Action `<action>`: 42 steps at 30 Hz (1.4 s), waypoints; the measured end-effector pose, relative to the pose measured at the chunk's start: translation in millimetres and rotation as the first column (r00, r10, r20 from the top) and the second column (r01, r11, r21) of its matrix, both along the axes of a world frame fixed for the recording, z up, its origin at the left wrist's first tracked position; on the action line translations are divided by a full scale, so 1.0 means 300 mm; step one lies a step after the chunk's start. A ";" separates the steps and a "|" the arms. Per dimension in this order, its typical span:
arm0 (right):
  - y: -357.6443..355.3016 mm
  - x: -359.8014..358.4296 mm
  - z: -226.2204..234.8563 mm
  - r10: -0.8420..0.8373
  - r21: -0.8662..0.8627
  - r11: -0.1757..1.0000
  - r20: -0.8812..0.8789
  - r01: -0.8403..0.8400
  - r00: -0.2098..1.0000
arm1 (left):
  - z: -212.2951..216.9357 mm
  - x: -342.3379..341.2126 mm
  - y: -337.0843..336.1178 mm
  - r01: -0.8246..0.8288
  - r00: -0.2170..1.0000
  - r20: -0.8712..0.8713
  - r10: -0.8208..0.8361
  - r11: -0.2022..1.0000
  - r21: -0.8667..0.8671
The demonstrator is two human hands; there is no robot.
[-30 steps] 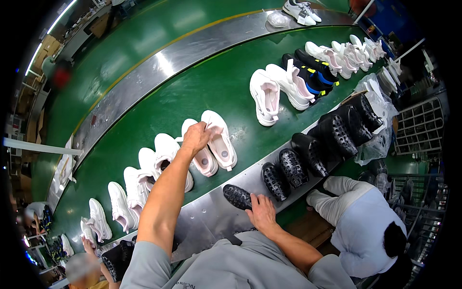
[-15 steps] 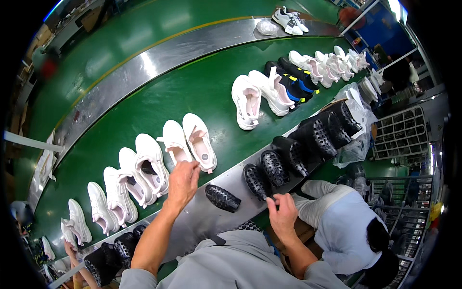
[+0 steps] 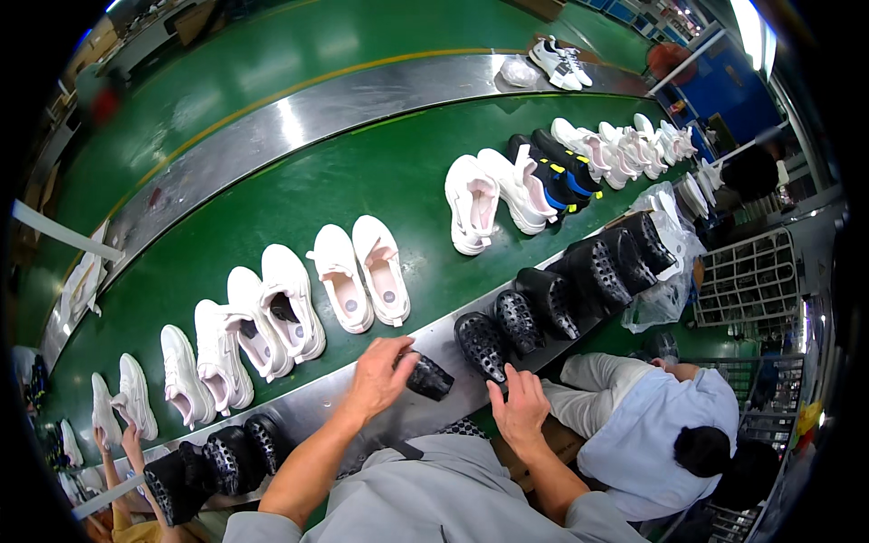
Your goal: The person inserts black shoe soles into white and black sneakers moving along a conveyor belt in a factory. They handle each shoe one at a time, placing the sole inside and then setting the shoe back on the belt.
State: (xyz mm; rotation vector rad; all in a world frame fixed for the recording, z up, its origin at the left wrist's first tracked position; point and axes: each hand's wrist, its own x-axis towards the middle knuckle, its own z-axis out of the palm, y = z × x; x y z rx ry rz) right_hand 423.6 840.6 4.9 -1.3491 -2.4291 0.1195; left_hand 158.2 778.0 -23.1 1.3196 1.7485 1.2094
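My left hand [image 3: 378,378] is closed over the left end of a black perforated shoe form [image 3: 429,376] lying on the metal ledge; part of the form is hidden under the fingers. Thumb and fingers of my right hand [image 3: 520,412] pinch the narrow near end of a second black shoe form [image 3: 480,344]. Just beyond my left hand, a pair of white shoes, one white shoe [image 3: 342,281] beside another white shoe [image 3: 384,271], stands on the green belt with pale insoles showing and their openings toward me.
More black shoe forms [image 3: 597,271] line the ledge [image 3: 348,394] at right, others [image 3: 237,457] at left. White shoes [image 3: 288,303] and dark blue-trimmed shoes [image 3: 570,185] stand along the green belt [image 3: 226,244]. A co-worker [image 3: 652,434] bends low at right; another person's hands [image 3: 131,443] touch shoes at far left.
My left hand has left the heel of the nearer white shoe and come right, onto the loose black shoe form. My right hand stays at its form's end. The view has shifted slightly.
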 end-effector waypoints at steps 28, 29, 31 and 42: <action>0.343 -0.623 -0.085 0.239 -0.491 0.856 0.094 -0.164 0.966 | -0.186 -0.362 0.459 -0.149 0.852 -0.510 0.124 0.989 -0.010; 0.332 -0.640 -0.092 0.244 -0.425 0.892 0.172 -0.151 0.955 | -0.197 -0.361 0.460 -0.105 0.838 -0.542 0.066 0.994 -0.041; 0.319 -0.700 -0.157 0.214 -0.258 0.951 0.145 -0.172 0.966 | -0.185 -0.358 0.483 -0.112 0.831 -0.553 0.061 0.992 -0.057; 0.367 -0.740 -0.221 0.204 -0.321 0.936 0.166 -0.143 0.965 | -0.220 -0.383 0.467 0.084 0.856 -0.516 -0.047 0.995 0.050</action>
